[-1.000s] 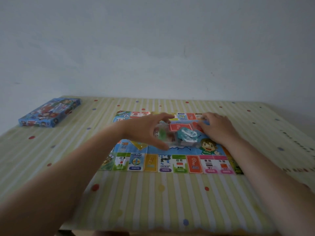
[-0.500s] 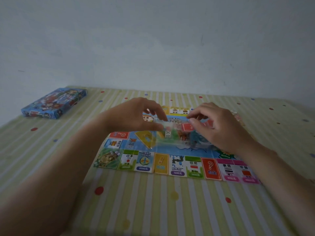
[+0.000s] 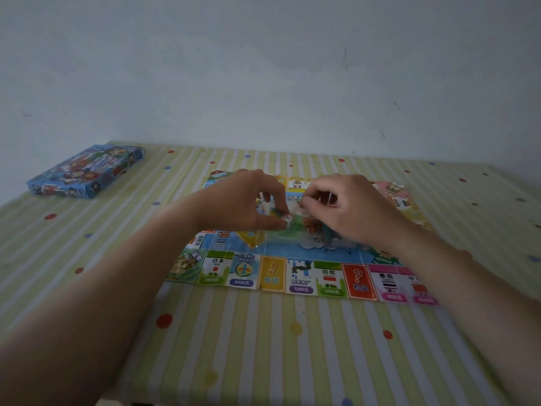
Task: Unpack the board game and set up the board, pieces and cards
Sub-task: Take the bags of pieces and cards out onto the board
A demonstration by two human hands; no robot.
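The colourful paper game board lies unfolded on the striped tablecloth. Above its middle both hands hold a clear plastic bag of game pieces; a white die and coloured bits show through it. My left hand pinches the bag's left side, thumb by the die. My right hand pinches the bag's top right, fingers curled. The bag's right part is hidden behind my right hand.
The blue game box lies at the table's far left corner. A pale wall rises right behind the table's far edge. Striped, dotted cloth stretches in front of the board toward me.
The bag has been lifted off the board's middle and both hands have closed in on it, fingers now pinching its top. The view has shifted slightly.
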